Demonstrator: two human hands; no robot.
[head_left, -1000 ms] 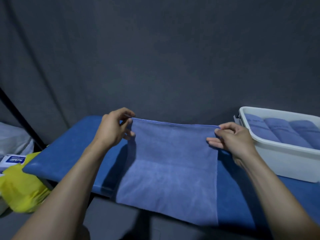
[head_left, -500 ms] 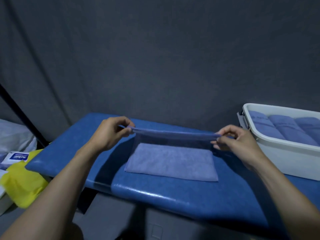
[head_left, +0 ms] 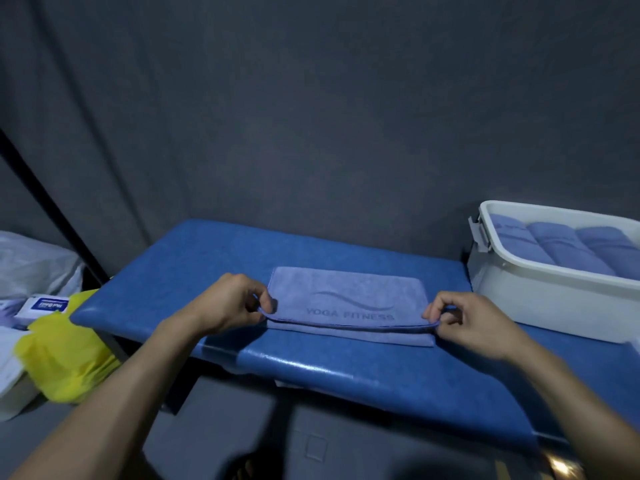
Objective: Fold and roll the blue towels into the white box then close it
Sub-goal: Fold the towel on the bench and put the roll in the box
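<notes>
A blue towel (head_left: 348, 299) with a "YOGA FITNESS" mark lies folded on the blue padded bench (head_left: 346, 372). My left hand (head_left: 227, 306) pinches the near left corner of its top layer. My right hand (head_left: 474, 323) pinches the near right corner. The top layer's near edge stops a little short of the lower layer's edge. The white box (head_left: 547, 299) stands open at the right end of the bench, with three rolled blue towels (head_left: 568, 247) side by side inside.
A dark grey curtain hangs right behind the bench. To the left lie a yellow plastic bag (head_left: 65, 355), a small white and blue packet (head_left: 43, 306) and a white bag (head_left: 31, 268). A black pole (head_left: 52, 202) slants at far left. The box has a grey latch (head_left: 479, 233).
Both hands brought the towel's upper edge down toward me and laid it over the lower half. The towel, hanging off the bench a second ago, now lies folded flat on it.
</notes>
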